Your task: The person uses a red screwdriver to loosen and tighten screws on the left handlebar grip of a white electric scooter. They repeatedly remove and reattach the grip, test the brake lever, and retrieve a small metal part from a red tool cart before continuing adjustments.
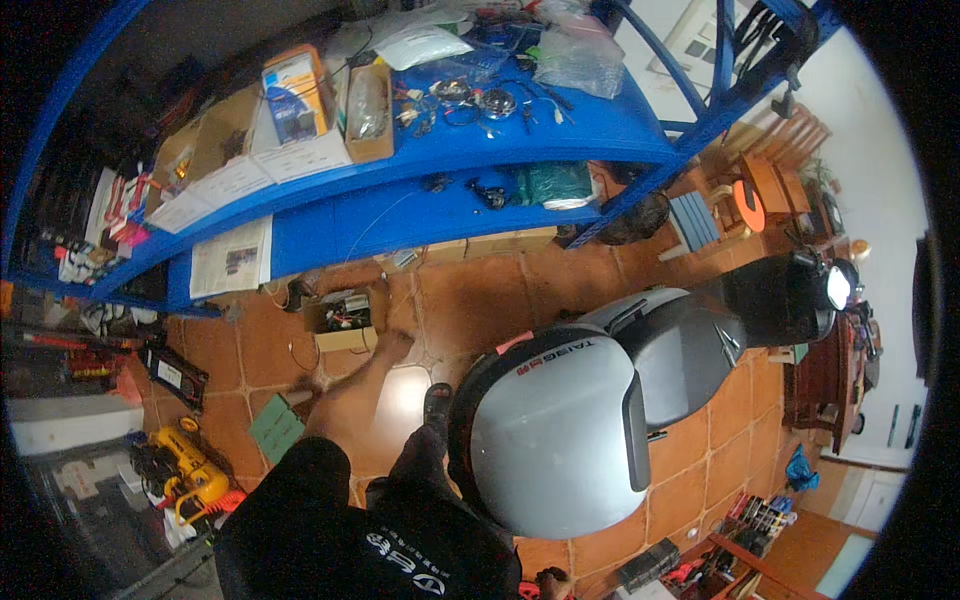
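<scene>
My left hand (393, 348) reaches forward over the tiled floor, smeared by motion, so its fingers do not show clearly. Closest to it is a small open cardboard box (345, 338) holding a jumble of small parts and wires. At the bottom edge my right hand (551, 581) looks curled, with bits of red beside it; what it grips is too small and dark to make out. Between the hands stands a parked scooter with a large silver-grey top case (560, 440) and a dark seat (680, 350).
A blue shelf unit (600, 130) carries boxes, bags and loose wired parts. On the floor at left are a yellow air compressor (190, 465), a green flat piece (275, 428) and a black case (175, 378). A grey-blue stool (693, 220) stands far right; tools lie lower right.
</scene>
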`<state>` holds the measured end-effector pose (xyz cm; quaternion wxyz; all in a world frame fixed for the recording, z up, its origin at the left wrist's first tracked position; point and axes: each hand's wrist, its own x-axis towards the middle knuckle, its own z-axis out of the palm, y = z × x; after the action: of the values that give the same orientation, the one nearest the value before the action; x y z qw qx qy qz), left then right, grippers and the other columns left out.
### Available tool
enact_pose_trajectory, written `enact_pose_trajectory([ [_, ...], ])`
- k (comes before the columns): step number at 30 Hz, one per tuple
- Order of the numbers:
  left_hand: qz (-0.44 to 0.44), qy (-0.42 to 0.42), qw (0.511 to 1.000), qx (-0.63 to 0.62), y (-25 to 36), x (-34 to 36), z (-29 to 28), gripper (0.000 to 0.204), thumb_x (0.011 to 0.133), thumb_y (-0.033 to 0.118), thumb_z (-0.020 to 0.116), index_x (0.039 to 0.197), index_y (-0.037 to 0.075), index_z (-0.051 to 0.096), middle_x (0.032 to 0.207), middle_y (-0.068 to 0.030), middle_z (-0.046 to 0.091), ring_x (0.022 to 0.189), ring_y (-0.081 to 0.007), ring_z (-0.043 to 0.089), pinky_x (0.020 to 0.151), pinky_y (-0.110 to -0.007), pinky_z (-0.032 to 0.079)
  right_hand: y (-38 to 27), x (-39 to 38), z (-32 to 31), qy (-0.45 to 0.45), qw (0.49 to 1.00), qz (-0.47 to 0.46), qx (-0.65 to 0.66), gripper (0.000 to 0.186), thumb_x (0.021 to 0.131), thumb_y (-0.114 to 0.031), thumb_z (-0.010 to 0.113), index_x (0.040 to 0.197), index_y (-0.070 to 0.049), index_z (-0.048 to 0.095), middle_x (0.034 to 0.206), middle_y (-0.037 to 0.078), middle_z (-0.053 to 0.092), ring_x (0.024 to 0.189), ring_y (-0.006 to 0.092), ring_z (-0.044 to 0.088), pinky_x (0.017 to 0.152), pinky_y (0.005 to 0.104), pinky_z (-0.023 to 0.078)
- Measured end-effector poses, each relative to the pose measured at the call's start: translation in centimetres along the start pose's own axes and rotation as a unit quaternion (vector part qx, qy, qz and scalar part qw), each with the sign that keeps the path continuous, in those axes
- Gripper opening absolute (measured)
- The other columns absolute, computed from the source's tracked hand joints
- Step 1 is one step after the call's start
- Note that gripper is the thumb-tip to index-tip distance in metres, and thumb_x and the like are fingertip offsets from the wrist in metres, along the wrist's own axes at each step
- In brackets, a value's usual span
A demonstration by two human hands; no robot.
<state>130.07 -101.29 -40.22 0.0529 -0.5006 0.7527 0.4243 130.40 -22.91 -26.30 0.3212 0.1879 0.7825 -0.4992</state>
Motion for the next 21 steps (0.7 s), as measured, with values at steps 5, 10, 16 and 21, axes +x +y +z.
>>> enact_pose_trajectory([
  [5,-0.036,-0.175,0.983,0.052,-6.2,-8.1,2.8,0.023,0.085,0.027,0.055,0.086,0.006,0.063,0.076,-0.0134,0.06,0.067,-0.0261,0.056,0.064,-0.04,0.046,-3.1,-5.2,4.5,0.023,0.999,0.019,0.034,0.009,0.082,-0.004,0.06,0.091,-0.004,0.058,0.076,0.006,0.056,0.065,0.0156,0.051,0.054,0.028,0.044],
  [10,-0.045,-0.247,0.967,0.036,-7.1,-12.5,4.7,0.024,0.084,0.025,0.054,0.071,0.006,0.062,0.063,-0.0124,0.058,0.054,-0.0256,0.053,0.056,-0.04,0.045,-3.7,-5.4,4.3,-0.004,0.996,-0.004,0.093,0.003,0.084,-0.002,0.056,0.083,-0.003,0.059,0.069,0.004,0.054,0.06,0.0149,0.049,0.052,0.0281,0.042],
  [16,0.152,-0.131,0.975,0.099,-4.4,-10.5,6.9,0.019,0.08,0.011,0.053,0.086,0.008,0.07,0.077,-0.0176,0.063,0.068,-0.032,0.058,0.064,-0.043,0.045,-12.2,-6.3,9.4,0.077,0.983,0.021,0.164,0.011,0.079,-0.002,0.059,0.071,-0.005,0.052,0.061,0.002,0.045,0.052,0.0128,0.041,0.046,0.0272,0.034],
  [21,0.037,-0.187,0.979,-0.067,4.0,-8.5,8.5,0.032,0.081,0.033,0.058,0.08,0.002,0.067,0.067,-0.0128,0.065,0.057,-0.0258,0.061,0.058,-0.037,0.05,-3.3,-6.9,5.0,-0.016,0.996,-0.008,0.084,0.012,0.079,-0.002,0.058,0.07,-0.005,0.052,0.063,0.004,0.049,0.054,0.0144,0.044,0.047,0.0284,0.037],
])
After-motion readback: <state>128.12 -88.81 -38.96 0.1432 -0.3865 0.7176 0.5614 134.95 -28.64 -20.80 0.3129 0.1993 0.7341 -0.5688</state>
